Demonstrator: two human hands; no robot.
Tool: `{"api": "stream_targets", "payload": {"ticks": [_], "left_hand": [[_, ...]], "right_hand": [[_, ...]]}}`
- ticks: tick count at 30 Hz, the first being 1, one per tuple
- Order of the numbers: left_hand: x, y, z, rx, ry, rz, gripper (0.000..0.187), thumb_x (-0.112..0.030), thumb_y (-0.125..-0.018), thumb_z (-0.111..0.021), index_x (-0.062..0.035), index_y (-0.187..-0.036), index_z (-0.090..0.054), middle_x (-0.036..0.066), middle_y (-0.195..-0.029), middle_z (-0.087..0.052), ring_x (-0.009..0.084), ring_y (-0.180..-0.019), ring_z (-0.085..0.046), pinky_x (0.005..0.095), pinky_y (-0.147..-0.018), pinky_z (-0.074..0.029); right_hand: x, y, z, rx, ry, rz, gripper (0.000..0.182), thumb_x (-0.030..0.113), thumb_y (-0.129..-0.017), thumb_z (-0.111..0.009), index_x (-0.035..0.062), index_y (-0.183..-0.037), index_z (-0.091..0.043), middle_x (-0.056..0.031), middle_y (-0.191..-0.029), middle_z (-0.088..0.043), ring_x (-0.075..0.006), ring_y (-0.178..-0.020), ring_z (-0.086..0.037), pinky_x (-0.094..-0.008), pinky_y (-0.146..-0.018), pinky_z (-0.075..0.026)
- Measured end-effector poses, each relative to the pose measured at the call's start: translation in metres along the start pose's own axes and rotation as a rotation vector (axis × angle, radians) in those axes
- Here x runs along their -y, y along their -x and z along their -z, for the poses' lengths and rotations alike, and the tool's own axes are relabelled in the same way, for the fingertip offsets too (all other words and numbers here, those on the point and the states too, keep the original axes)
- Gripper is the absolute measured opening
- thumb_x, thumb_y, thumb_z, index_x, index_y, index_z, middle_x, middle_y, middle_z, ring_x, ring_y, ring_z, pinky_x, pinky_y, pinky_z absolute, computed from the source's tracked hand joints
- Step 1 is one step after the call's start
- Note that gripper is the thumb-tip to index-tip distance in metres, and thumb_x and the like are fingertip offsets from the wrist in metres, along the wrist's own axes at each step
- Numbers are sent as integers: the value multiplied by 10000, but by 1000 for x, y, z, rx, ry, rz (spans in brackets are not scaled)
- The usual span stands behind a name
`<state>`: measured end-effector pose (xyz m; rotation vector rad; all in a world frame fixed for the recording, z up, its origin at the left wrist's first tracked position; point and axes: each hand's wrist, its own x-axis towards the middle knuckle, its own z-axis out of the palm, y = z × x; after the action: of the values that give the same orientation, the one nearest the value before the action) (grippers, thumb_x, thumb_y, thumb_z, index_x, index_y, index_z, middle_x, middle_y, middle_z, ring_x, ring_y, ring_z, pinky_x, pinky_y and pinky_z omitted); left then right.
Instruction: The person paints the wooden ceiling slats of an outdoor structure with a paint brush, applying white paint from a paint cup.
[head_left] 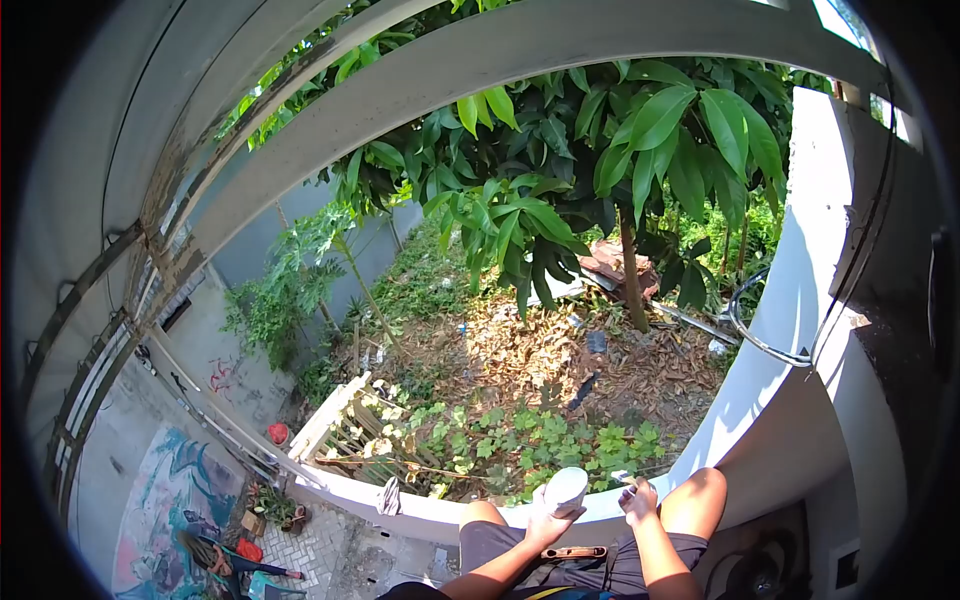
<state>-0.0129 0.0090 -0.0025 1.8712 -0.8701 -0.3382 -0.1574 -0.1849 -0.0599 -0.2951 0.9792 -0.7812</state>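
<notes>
My left hand (547, 524) is wrapped round a white, cup-like container (567, 486), held upright and slightly tilted above my lap. Its contents cannot be made out. Close by on the right, my right hand (639, 506) is closed with a small, thin white piece (622, 477) at its fingertips, too small to name. The two hands are apart, between my bent knees. A brown strap or handle (574, 552) lies across my lap below them.
A curved white wall ledge (430, 528) runs just beyond my knees. Past it are leafy plants (545, 440), dry leaves and a tree trunk (629, 270). A cable loop (742, 318) hangs at the right wall. At the lower left another person (225, 562) is partly visible below.
</notes>
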Motion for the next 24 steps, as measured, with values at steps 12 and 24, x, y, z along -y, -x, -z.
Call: {"api": "stream_targets", "payload": {"ticks": [12, 24], "left_hand": [[-15, 2, 13, -100, 127, -53, 993, -399, -712, -953, 9, -1433, -407, 203, -1302, -580, 316, -1239, -598, 420, -1048, -499], [-41, -51, 70, -309, 59, -390, 1129, -343, -608, -1016, 6, -1438, -335, 172, -1339, -516, 315, -1253, -549, 430, -1082, -441]], "right_hand": [[31, 38, -28, 73, 308, 263, 250, 393, -1016, -656, 174, -1058, -544, 53, -839, -514, -88, -719, -532, -279, -616, -430], [190, 234, -152, 625, 719, 1020, 293, 263, -1048, -618, 12, -1197, -622, -66, -1040, -623, -147, -807, -592, -286, -684, -496]]}}
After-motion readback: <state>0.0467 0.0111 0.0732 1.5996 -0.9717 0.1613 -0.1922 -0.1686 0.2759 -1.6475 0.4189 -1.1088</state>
